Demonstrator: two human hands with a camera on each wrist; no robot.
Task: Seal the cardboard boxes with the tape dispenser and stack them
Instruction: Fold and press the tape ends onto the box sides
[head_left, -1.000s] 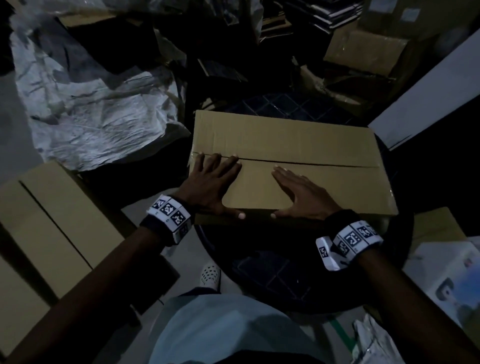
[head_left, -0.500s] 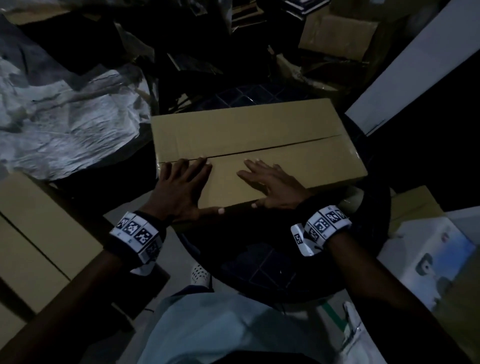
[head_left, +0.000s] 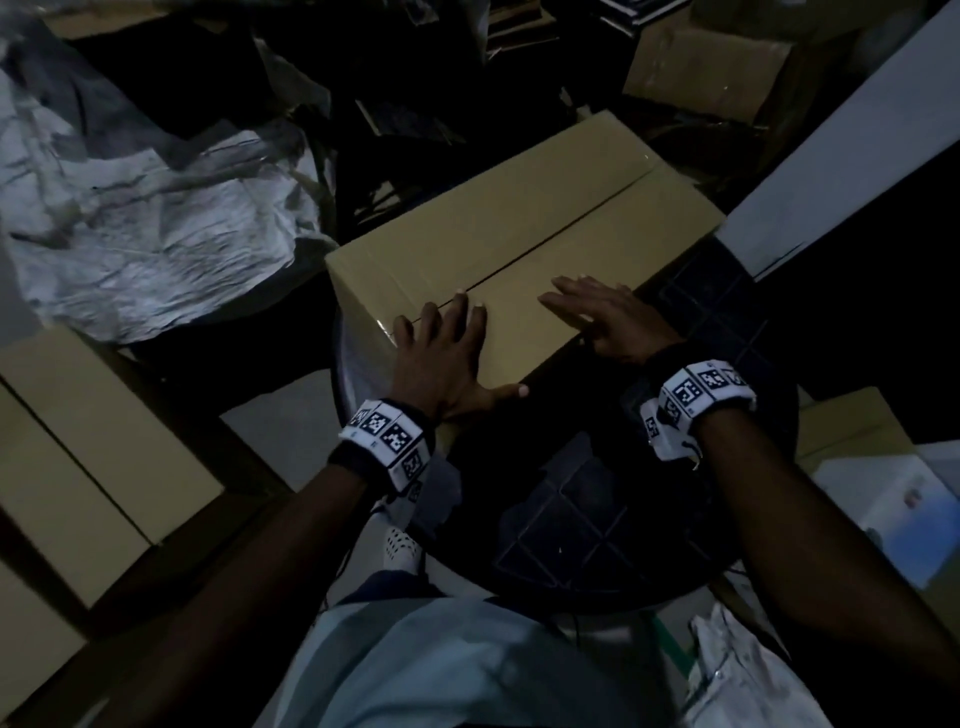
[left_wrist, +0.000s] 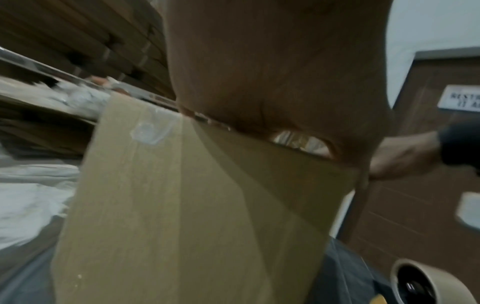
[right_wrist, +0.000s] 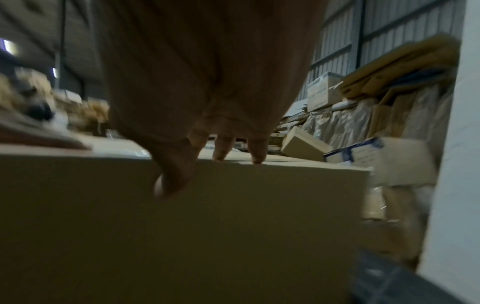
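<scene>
Both hands lay flat on the cardboard box (head_left: 519, 228) atop the tabletop (head_left: 597, 519); left hand (head_left: 441, 358) and right hand (head_left: 608, 317) grips released, fingers straight, grasping nothing.

dark round table (head_left: 613, 530), cardboard box (head_left: 498, 234) on it

Box (head_left: 519, 228) fills frame centre on dark round table (head_left: 597, 519); bare tabletop at lower centre. Crumpled sheeting (head_left: 145, 223) crowds upper left, cardboard boxes (head_left: 78, 457) left, white panel (head_left: 852, 156) upper right. Tape roll (left_wrist: 426, 281) seen lower right, left wrist view.
</scene>
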